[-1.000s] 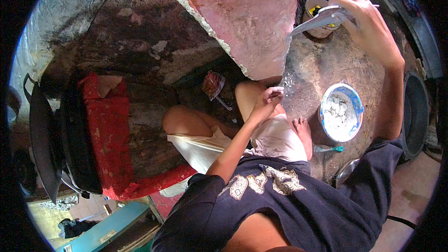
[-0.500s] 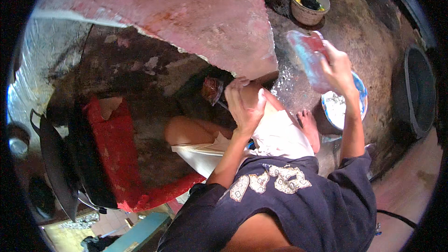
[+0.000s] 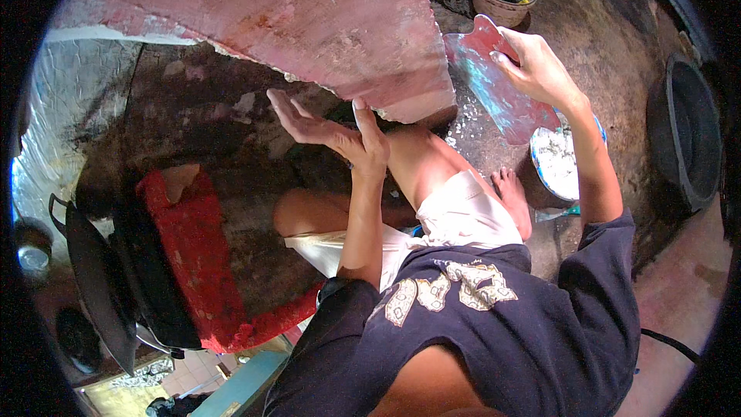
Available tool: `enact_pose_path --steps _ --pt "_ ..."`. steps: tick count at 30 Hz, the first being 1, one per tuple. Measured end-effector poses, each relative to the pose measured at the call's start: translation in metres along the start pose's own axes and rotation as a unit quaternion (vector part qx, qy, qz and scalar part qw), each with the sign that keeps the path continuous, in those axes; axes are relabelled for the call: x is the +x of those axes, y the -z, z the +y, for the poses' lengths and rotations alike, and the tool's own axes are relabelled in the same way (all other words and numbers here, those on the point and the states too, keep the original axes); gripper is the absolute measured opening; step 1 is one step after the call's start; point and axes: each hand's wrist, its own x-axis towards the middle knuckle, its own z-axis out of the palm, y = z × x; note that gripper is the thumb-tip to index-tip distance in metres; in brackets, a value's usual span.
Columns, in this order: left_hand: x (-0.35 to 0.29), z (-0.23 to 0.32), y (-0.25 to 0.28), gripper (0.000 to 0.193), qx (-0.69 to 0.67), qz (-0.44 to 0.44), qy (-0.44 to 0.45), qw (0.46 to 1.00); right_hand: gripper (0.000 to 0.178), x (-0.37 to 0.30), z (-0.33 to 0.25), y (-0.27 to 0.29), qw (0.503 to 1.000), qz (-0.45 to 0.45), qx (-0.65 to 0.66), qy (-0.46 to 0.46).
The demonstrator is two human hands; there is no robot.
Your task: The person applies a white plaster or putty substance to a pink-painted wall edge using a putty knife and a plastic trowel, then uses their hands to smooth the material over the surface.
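My right hand (image 3: 546,66) grips a flat reddish plastic scraper (image 3: 494,81) by its notched upper end; pale bluish-white smears cover its face. It is held beside the corner of a pink, worn slab-like surface (image 3: 332,23) with a rough, chipped edge. Below the scraper and close to my right forearm is a tub of white paste (image 3: 557,164). My left hand (image 3: 340,135) is held up, empty, its fingers stretched and thumb apart. It is just below the pink surface's chipped edge; whether the thumb touches that edge I cannot tell.
A pale bucket (image 3: 505,11) with dark and yellow contents stands at the far right. A black basin (image 3: 683,139) rests at the right side. On the left are a red worn block (image 3: 185,239) and a dark pan-like object (image 3: 93,278). White crumbs dot the floor near my foot.
My left hand has moved left from beside my knee and spread its fingers. My right hand has shifted slightly up and left with the scraper. A reddish-brown object near my left hand no longer shows.
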Motion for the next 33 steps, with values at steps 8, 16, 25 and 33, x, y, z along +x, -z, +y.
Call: enact_pose_path --steps 8,16,25,33 --pt "0.0 -0.007 -0.018 0.09 -0.045 -0.004 0.062 0.997 0.028 0.003 -0.012 0.0 0.998 0.026 -0.041 0.046" --pt "-0.007 -0.004 -0.022 0.09 -0.075 -0.017 0.134 0.988 0.04 0.006 -0.045 0.022 0.998 0.005 -0.05 -0.028" --pt "-0.006 -0.008 -0.017 0.085 -0.068 -0.039 0.108 0.991 0.041 0.004 -0.075 0.061 0.995 0.061 -0.072 0.022" --pt "-0.005 -0.013 -0.005 0.089 -0.04 -0.039 0.054 0.997 0.034 -0.027 -0.047 0.023 0.982 0.15 -0.103 -0.056"
